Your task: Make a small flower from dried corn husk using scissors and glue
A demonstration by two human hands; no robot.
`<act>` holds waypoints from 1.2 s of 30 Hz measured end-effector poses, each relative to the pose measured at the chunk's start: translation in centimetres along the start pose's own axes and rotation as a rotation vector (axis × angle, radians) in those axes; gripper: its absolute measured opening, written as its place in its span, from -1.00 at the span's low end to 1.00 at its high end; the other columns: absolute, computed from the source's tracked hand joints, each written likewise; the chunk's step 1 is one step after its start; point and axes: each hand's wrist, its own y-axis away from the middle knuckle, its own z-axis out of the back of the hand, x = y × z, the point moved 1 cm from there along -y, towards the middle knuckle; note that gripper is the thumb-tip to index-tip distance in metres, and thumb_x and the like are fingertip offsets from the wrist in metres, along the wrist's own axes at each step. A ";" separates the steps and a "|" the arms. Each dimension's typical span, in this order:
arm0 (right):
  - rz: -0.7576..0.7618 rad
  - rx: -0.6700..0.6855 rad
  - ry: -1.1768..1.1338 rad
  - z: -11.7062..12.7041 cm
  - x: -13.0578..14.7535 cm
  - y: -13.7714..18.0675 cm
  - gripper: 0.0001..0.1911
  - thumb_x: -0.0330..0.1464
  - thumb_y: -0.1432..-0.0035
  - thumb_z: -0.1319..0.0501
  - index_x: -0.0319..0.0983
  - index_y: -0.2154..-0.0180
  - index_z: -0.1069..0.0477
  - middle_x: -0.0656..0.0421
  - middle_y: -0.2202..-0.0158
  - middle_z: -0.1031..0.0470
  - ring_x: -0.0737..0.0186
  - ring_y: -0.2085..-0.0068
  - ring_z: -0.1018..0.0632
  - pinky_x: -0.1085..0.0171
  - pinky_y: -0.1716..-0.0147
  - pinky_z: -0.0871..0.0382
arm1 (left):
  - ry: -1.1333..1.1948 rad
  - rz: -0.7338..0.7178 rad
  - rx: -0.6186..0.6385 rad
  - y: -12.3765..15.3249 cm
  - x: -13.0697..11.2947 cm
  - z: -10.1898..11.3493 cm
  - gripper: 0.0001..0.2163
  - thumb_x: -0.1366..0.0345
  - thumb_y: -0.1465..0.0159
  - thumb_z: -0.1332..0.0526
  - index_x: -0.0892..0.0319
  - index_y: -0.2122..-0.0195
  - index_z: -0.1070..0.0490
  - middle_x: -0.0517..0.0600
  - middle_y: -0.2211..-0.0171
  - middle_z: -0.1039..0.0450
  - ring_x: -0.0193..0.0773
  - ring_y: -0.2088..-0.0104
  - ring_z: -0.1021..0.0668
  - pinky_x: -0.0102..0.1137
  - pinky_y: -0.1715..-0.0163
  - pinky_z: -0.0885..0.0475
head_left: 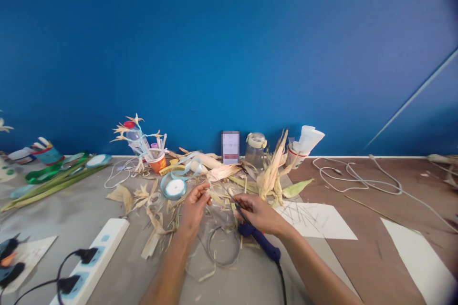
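My left hand (195,204) has its thumb and fingers pinched around a small pale piece of dried corn husk (208,191). Just to the right, my right hand (260,213) is closed on a thin dark pointed tool (240,208), its tip directed at the left hand. What kind of tool this is I cannot make out. Below the right hand lies a dark blue corded tool (264,244) that looks like a glue gun; whether it joins the thin tool is unclear. A coil of grey wire (223,263) rests on the table between my forearms.
Dried corn husks (270,176) and scraps surround the hands. Behind them stand a phone (230,147), a glass jar (255,147) and a paper cup (157,162). A ribbon spool (175,188) is left of centre, a power strip (98,259) nearer. White paper (336,223) lies right.
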 end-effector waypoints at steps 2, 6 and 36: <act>0.024 0.025 0.038 0.1 0.2 0.1 -0.76 -0.31 -0.06 -0.12 -0.23 0.20 -0.40 0.26 0.51 -0.31 0.33 0.47 -0.31 0.38 0.48 -0.17 | 0.053 0.005 -0.023 0.0 0.0 0.0 -0.73 0.28 -0.03 -0.28 0.19 0.21 -0.41 -0.12 0.51 -0.34 -0.41 0.51 -0.39 -0.47 0.45 -0.28; 0.069 0.059 0.100 0.2 0.6 0.4 -0.86 -0.35 -0.04 -0.13 -0.23 0.34 -0.41 0.27 0.53 -0.27 0.35 0.48 -0.28 0.39 0.51 -0.12 | 0.117 -0.002 -0.049 0.0 -0.3 0.0 -0.71 0.28 -0.03 -0.28 0.18 0.19 -0.39 -0.12 0.49 -0.33 -0.41 0.51 -0.38 -0.47 0.45 -0.28; 0.047 0.125 0.129 0.1 1.6 0.7 -0.82 -0.34 -0.05 -0.12 -0.22 0.30 -0.45 0.27 0.53 -0.30 0.36 0.50 -0.25 0.39 0.51 -0.10 | 0.076 -0.013 0.051 0.3 -0.5 -0.2 -0.62 0.26 -0.08 -0.26 0.12 0.05 -0.30 -0.13 0.48 -0.29 -0.38 0.48 -0.36 -0.44 0.40 -0.28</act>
